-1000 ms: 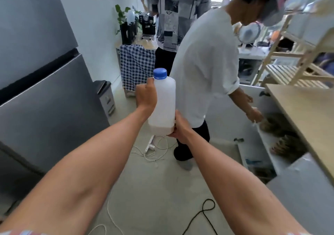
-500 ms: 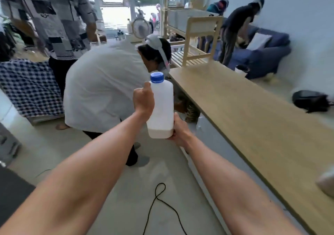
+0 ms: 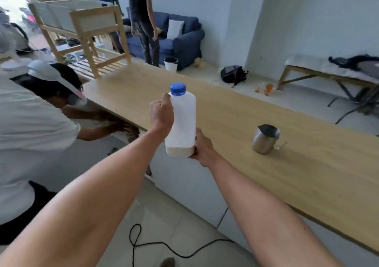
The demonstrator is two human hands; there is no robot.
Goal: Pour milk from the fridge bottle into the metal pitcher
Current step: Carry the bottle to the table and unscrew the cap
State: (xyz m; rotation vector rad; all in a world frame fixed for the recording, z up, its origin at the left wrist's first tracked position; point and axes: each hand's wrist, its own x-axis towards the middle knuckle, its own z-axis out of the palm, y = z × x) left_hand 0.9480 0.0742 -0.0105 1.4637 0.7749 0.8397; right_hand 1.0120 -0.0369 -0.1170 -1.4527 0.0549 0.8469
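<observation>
Milk bottle (image 3: 181, 123), boxy translucent plastic, blue-capped, gripped upright by both hands; steel pitcher (image 3: 264, 139) probably empty.

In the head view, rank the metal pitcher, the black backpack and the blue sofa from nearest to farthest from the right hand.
From the right hand:
1. Metal pitcher, on the wooden counter to its right.
2. Black backpack, on the floor beyond the counter.
3. Blue sofa, against the back wall.

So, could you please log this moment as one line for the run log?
phase: carry | bottle: upright, capped | left hand: side | right hand: base | pitcher: on counter, untouched
</observation>
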